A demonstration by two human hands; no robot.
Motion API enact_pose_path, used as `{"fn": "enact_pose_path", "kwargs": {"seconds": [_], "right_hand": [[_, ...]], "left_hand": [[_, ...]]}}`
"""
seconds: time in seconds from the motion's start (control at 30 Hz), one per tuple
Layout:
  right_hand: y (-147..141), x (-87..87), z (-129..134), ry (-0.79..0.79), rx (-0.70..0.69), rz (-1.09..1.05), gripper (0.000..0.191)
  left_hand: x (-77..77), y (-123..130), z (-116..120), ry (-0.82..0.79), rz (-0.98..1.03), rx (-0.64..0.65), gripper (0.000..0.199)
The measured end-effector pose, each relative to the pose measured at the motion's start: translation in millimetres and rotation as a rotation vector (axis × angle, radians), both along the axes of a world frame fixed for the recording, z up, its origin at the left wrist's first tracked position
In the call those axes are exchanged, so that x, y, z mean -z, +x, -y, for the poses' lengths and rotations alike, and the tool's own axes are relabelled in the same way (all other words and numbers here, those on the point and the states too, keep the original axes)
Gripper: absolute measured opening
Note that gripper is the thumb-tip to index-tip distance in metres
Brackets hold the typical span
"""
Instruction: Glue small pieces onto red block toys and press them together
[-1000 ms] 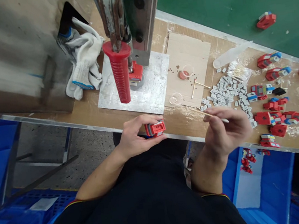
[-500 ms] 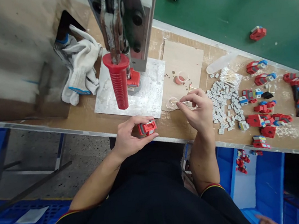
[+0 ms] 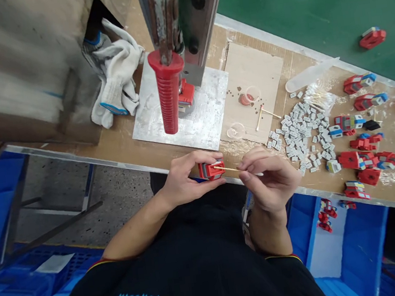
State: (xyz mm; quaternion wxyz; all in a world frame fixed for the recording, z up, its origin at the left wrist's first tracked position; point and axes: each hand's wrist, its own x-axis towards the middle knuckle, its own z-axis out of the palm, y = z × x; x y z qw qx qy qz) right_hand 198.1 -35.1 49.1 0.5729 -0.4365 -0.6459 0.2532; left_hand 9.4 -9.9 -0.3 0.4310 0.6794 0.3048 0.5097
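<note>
1 camera, worn on the person's head, looks forward and steeply down: a dark shirt (image 3: 197, 263) close at the bottom, left hand (image 3: 183, 178) and right hand (image 3: 271, 177) near mid-frame, workbench (image 3: 118, 145) slanting across, green surface (image 3: 296, 15) farther off, upper right.

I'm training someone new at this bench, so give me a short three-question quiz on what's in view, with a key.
1. What does the right hand point at the red-and-grey plastic part in the left hand?
2. True or false: in the picture, the white knitted gloves with blue trim lie left of the ribbed red plastic handle.
3. Which lies right beside the bundle of white-tipped cotton swabs? A, flat silver metal plate; B, pile of small grey plastic pieces; C, blue plastic crate.

Key: 1, thin wooden cotton swab; 2, true; 3, B.
</note>
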Motion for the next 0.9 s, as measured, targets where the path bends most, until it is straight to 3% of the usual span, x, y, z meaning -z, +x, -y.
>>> {"fn": "enact_pose_path", "kwargs": {"seconds": [0.9], "right_hand": [[3.1, -1.8, -0.3, -0.033, -0.087, -0.053, 0.017]], "left_hand": [[-2.3, -1.4, 0.4, 0.044, 0.007, 0.001, 0.041]]}}
